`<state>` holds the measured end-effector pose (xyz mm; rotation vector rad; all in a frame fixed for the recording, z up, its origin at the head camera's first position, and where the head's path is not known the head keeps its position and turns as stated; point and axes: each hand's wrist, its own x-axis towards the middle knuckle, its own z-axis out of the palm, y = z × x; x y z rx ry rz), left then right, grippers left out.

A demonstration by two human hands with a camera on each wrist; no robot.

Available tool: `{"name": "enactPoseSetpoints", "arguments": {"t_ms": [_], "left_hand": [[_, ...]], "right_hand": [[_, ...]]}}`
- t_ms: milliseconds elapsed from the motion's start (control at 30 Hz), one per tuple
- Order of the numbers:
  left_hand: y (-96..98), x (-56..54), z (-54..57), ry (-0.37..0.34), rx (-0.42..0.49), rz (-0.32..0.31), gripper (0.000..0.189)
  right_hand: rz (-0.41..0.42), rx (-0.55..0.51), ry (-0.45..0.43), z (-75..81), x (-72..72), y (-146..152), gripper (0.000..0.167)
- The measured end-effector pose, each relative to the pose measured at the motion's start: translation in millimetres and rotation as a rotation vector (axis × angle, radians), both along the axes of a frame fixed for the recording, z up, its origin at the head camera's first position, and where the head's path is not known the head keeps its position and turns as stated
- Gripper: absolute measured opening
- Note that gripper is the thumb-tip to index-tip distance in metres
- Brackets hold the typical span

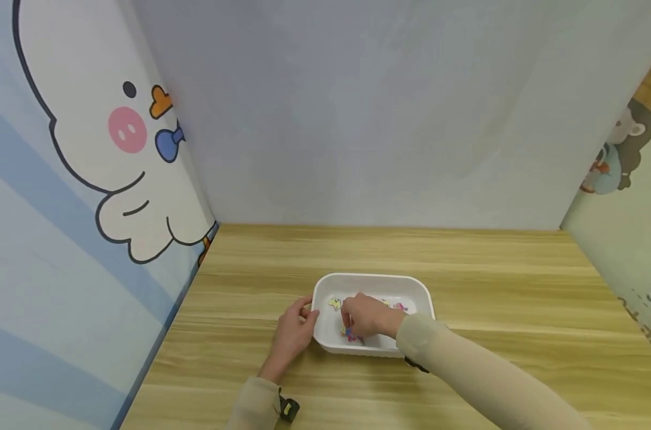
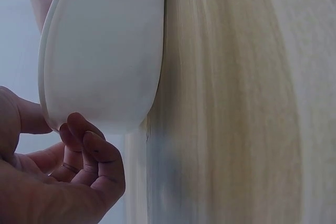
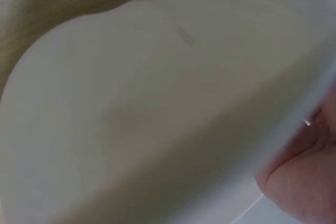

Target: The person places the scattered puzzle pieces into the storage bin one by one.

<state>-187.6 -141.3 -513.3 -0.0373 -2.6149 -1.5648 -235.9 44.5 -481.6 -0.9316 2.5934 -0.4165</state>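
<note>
A white plastic basin (image 1: 375,347) with rounded corners stands on the wooden table. At its left end my left hand (image 1: 294,329) grips the rim, thumb on top and curled fingers against the outer wall; the left wrist view shows this hand (image 2: 68,166) at the basin's edge (image 2: 105,51). My right hand (image 1: 369,315) reaches down inside, fingertips right at small colourful flat pieces (image 1: 353,338). Whether it pinches one I cannot tell. The basin's outer wall (image 3: 131,103) hides most of the right hand (image 3: 304,177) in the right wrist view.
Inside the basin lie a yellowish piece (image 1: 334,303) to the left and a pink piece (image 1: 400,307) to the right. The wooden table (image 1: 250,263) meets a pale backdrop (image 1: 358,119) behind. Printed cartoon panels flank both sides.
</note>
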Motion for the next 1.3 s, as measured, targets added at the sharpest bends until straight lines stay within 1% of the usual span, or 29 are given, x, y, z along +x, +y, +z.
{"name": "enactPoseSetpoints", "arguments": {"t_ms": [333, 467, 600, 733, 900, 1133, 1300], "left_hand": [[6.7, 1.8, 2.3, -0.010, 0.003, -0.020, 0.035], [8.9, 2.7, 3.2, -0.002, 0.007, -0.021, 0.034], [10.5, 2.1, 4.5, 0.004, 0.002, -0.018, 0.034], [10.7, 0.8, 4.6, -0.005, -0.008, -0.006, 0.034], [9.2, 2.2, 4.7, -0.005, -0.032, 0.025, 0.033], [5.3, 2.4, 5.2, -0.027, -0.039, 0.029, 0.032], [1.1, 1.5, 5.0, -0.021, -0.044, 0.034, 0.032]], "right_hand": [[-0.006, -0.017, 0.058, -0.4, 5.3, 6.6, 0.017], [-0.017, -0.029, 0.067, 3.5, 5.6, 10.3, 0.015], [-0.018, -0.069, 0.089, 14.5, 3.9, 16.4, 0.014], [-0.007, -0.104, 0.134, 28.4, 4.6, 27.5, 0.011], [-0.052, -0.110, 0.167, 46.8, 9.8, 49.2, 0.006], [-0.087, -0.123, 0.223, 70.5, 21.0, 98.8, 0.004], [-0.129, -0.118, 0.219, 87.2, 29.2, 137.5, 0.005]]}}
